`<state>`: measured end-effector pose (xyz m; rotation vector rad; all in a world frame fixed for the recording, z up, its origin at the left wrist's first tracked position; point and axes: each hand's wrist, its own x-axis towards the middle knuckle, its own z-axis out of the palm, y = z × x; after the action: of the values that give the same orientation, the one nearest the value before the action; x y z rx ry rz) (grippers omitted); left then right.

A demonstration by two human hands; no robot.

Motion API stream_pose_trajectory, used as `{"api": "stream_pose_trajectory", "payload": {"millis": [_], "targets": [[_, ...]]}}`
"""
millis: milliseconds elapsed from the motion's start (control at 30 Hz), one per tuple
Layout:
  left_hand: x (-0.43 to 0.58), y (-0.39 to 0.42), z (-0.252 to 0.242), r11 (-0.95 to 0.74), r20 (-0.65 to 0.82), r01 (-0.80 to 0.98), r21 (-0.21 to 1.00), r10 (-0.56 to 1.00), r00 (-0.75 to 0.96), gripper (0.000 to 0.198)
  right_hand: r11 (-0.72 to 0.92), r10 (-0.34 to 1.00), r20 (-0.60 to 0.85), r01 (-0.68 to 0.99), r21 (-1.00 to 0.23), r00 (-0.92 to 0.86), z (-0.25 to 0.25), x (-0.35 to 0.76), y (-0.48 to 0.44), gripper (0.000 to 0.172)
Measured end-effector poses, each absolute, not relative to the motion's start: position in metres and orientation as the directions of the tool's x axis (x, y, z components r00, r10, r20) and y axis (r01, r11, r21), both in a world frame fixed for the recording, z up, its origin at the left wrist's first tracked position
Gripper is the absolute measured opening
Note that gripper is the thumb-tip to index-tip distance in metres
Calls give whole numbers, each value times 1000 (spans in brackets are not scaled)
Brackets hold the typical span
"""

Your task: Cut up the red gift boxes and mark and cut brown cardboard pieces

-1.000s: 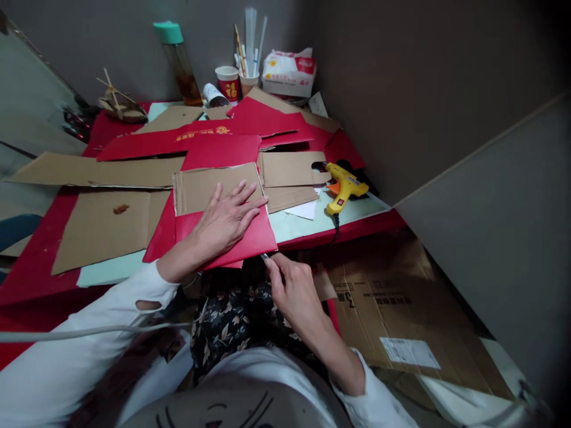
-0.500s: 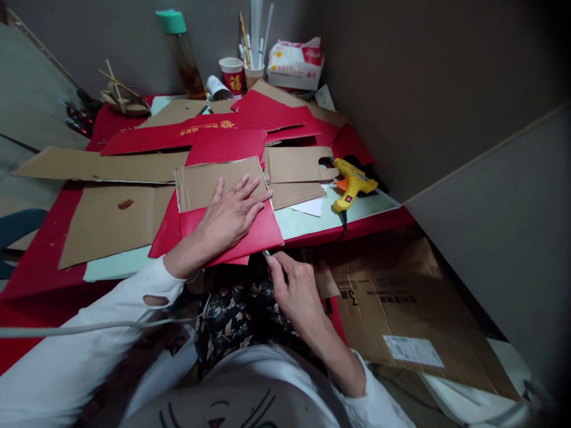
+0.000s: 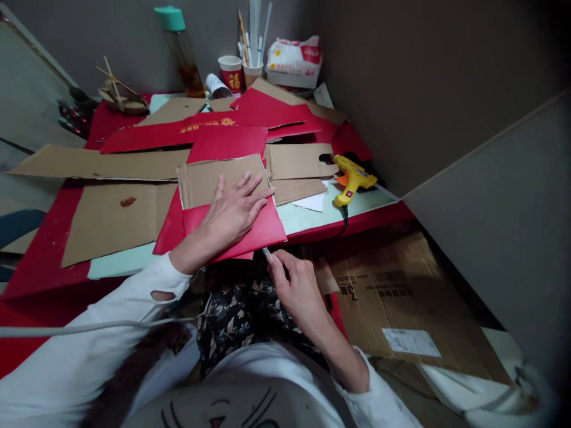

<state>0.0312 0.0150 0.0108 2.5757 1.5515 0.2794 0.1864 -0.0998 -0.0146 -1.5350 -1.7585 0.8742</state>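
Observation:
Spread flat, my left hand [image 3: 232, 211] lies across a brown cardboard piece [image 3: 200, 175] and the glossy red card [image 3: 263, 229] at the table's front edge. Its fingers are apart and hold nothing. Just below the red card's near edge, my right hand [image 3: 292, 276] is closed round a slim tool that looks like a utility knife [image 3: 266, 251]. Only its silvery tip shows past the fingers, close to the card's edge; I cannot tell whether it touches. More red card sticks out beneath the piece under my left hand.
A yellow glue gun [image 3: 352, 181] lies at the right of the table. Cardboard sheets [image 3: 111, 220] cover the left. Behind stand a bottle [image 3: 185, 59], a red paper cup [image 3: 231, 77], a cup of pens [image 3: 253, 72] and a tissue pack [image 3: 294, 62]. A large carton [image 3: 392, 297] lies below right.
The view has shifted slightly. Both hands keep nearly the same places on and beside the red card, and their grips look the same.

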Motion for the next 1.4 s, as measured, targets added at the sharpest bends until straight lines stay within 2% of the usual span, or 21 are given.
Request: {"api": "stream_pose_trajectory", "payload": {"millis": [167, 433, 767, 1000, 1400], "targets": [[32, 13, 14, -472, 91, 861, 191, 882, 463, 42, 88, 993, 29, 554, -828, -115, -15, 188, -119, 38], [30, 14, 10, -452, 98, 871, 193, 892, 441, 44, 111, 989, 39, 535, -838, -144, -14, 182, -92, 34], [30, 11, 12, -477, 111, 854, 205, 879, 464, 41, 91, 990, 16, 567, -819, -137, -15, 185, -127, 36], [29, 10, 13, -427, 125, 883, 193, 904, 409, 43, 117, 986, 30, 548, -829, -165, -14, 180, -100, 35], [28, 12, 9, -392, 147, 894, 216, 919, 367, 42, 144, 982, 38, 597, -789, -186, -9, 183, -106, 34]]}}
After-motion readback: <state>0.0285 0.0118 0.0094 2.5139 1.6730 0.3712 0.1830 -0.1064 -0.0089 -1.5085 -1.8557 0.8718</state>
